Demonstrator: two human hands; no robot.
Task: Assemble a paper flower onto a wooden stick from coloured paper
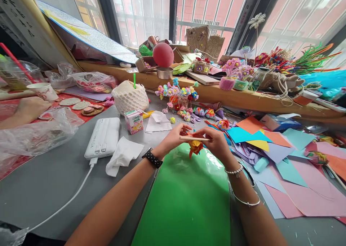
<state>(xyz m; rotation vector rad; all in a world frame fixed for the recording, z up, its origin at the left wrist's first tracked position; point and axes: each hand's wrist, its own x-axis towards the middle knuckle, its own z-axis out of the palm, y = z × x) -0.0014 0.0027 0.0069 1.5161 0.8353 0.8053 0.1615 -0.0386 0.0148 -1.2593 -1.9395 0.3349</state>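
Observation:
Above the green mat [186, 199], my two hands come close together around a folded paper flower [195, 146] in orange and yellow, with some blue at its side. A pale, thin stick [195, 138] runs crosswise between the hands, just over the flower. My left hand [177, 138] has its fingers bent in at the flower's upper left, fingertips partly hidden. My right hand [216, 142] is closed with thumb and fingers at the stick's right part. Exactly which fingers press on the flower is hard to make out.
Coloured paper sheets [286, 170] lie right. At left are a power bank [104, 138] with a cable, crumpled tissue [124, 156], a drink carton [134, 122] and a foam-netted coconut [130, 96]. Another person's hand [29, 111] is far left. Crafted flowers [177, 94] stand ahead.

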